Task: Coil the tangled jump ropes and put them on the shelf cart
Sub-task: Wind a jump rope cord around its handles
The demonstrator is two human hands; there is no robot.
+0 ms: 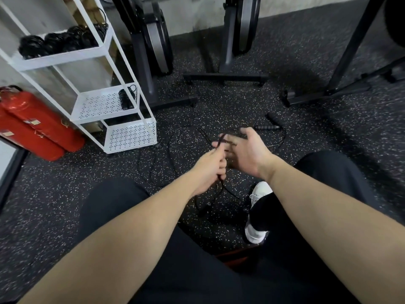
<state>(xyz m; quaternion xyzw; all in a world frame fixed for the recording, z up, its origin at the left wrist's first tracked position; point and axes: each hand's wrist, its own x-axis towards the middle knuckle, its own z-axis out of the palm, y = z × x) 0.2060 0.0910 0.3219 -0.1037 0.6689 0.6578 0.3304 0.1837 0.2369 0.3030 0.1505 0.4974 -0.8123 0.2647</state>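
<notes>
Currently the left hand [209, 170] has its grip clamped on the thin black jump rope [171, 154]; the right hand [247, 153] is spread beside it. Rope trails across the speckled rubber floor [65, 194]. Loose loops may re-knot if pulled hard.

Two hands [210, 170] worked; two red extinguishers [37, 126] lay by one three-tier cart [129, 148]; four coiled ropes [54, 43] filled its top shelf.

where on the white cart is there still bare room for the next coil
Middle shelf: bare perforated tray left of the single coil. Bottom shelf shows nothing on it. Top shelf is crowded with black coils along its length.
</notes>
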